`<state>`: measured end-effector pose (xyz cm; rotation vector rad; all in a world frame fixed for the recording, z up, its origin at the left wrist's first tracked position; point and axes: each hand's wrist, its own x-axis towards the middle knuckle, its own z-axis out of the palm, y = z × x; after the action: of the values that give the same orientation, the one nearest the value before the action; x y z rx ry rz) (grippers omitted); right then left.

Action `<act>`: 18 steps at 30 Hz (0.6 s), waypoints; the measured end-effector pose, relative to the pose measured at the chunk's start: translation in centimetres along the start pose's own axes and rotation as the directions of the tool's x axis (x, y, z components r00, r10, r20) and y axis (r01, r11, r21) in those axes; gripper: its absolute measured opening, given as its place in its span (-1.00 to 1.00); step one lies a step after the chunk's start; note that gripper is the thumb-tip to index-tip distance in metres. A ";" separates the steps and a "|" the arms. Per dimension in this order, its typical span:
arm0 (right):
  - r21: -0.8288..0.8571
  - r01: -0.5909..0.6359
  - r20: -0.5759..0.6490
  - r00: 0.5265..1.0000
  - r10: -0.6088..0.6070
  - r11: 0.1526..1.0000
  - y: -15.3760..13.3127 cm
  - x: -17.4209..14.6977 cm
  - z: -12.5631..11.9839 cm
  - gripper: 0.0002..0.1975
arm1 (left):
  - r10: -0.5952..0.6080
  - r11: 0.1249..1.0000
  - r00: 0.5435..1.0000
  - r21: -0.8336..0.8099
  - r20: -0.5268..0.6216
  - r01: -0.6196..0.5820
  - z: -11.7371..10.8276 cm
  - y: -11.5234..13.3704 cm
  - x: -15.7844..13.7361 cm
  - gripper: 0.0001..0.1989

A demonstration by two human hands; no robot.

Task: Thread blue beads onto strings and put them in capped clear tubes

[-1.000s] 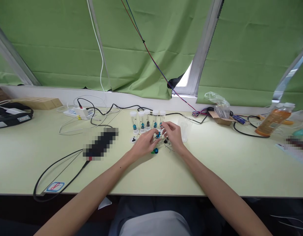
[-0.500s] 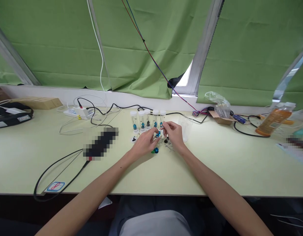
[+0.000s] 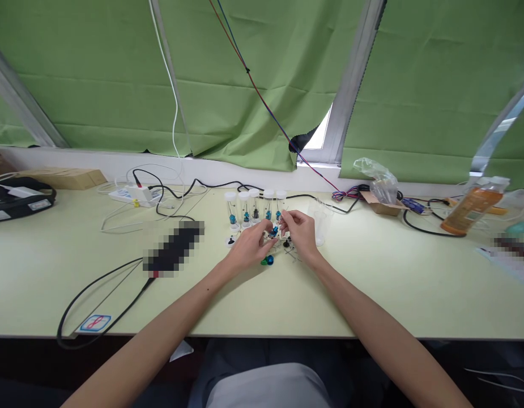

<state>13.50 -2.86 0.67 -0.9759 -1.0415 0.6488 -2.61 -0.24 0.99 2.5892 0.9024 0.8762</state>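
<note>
Centrally in frame, left hand (image 3: 253, 245) pinches a small blue part (image 3: 274, 231); right hand (image 3: 301, 231) pinches a thin stick (image 3: 281, 221) beside it. Judgement: steady left grip, light right fingers, stick kept in line.

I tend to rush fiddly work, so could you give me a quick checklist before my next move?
1. Left hand has the small blue piece between thumb and finger: ok.
2. Right hand grips securely: cannot tell; its fingertips are close to that piece, but the detail is too small.
3. Capped clear tubes standing upright behind the hands: ok.
4. Loose green and blue pieces lying apart from the hands: ok.
5. Orange bottle well away from the hands: ok.
6. Black cord kept on the table: not ok; its loop passes the front edge.
</note>
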 end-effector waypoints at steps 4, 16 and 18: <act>-0.011 0.016 -0.015 1.000 -0.016 1.000 -0.3 -0.1 0.0 -0.67 | -0.018 1.000 1.000 0.000 0.011 0.018 -0.1 0.1 0.1 -0.64; -0.041 0.159 -0.104 0.981 -0.163 0.986 -1.2 -0.9 0.4 -0.68 | -0.087 0.996 0.993 0.039 0.074 0.085 -0.4 0.2 0.1 -0.61; -0.049 0.168 -0.116 0.978 -0.172 0.985 -1.4 -1.0 0.4 -0.68 | -0.090 0.995 0.994 0.051 0.069 0.087 -0.4 0.1 0.1 -0.63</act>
<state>12.74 -4.16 1.63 -0.9361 -1.0216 0.4257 -2.72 -0.24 1.37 2.5803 1.0214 0.7425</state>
